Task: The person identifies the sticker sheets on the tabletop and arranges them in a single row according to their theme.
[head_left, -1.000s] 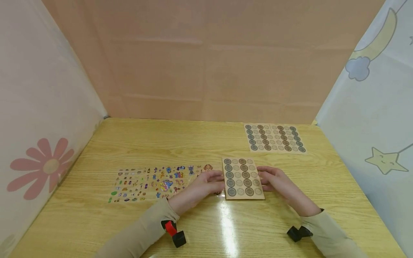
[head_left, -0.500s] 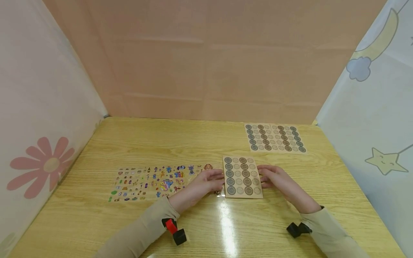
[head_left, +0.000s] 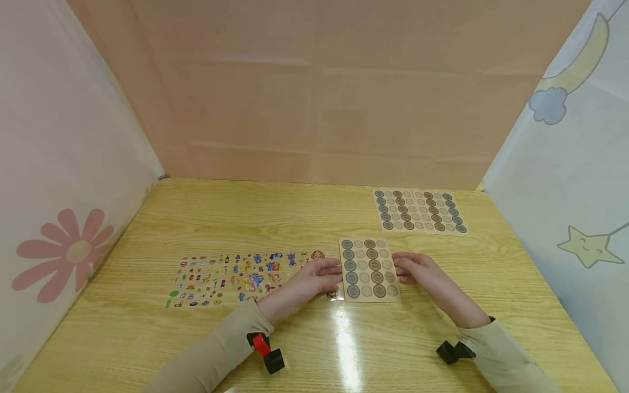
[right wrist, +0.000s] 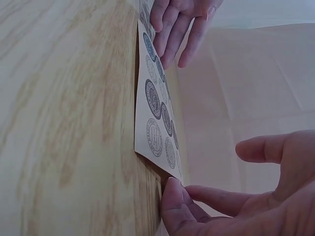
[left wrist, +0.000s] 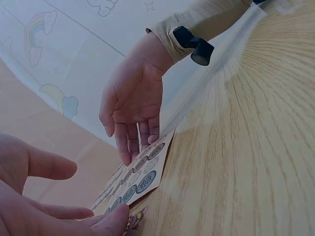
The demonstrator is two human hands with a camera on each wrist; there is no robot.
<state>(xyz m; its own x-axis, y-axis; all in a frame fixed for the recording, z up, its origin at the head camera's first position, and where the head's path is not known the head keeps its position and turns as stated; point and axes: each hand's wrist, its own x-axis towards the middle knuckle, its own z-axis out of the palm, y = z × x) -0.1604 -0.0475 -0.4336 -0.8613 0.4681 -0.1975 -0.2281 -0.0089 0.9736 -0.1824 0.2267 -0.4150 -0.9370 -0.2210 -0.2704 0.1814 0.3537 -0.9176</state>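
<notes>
A tan sheet of round stickers (head_left: 366,271), printed in rows of dark and pale circles, lies on the table between my hands. My left hand (head_left: 314,281) rests along its left edge with fingers loosely extended. At the right edge, my right hand (head_left: 417,273) touches the sheet with its fingertips, thumb spread away from it. In the right wrist view, the near corner of the sticker sheet (right wrist: 155,113) stands slightly up off the wood, close to the fingertips (right wrist: 173,191). The left wrist view shows the left fingertips (left wrist: 115,221) right at the opposite edge.
Clear sheets of small colourful cartoon stickers (head_left: 226,278) lie to the left, partly under my left hand. More tan round-sticker sheets (head_left: 420,210) lie side by side at the back right. An orange-brown panel (head_left: 314,109) closes off the table's back, with pale patterned walls at both sides.
The tan sticker sheet has shifted slightly away from me, its lower right corner a little to the left. Both hands stay at its sides with hardly any movement.
</notes>
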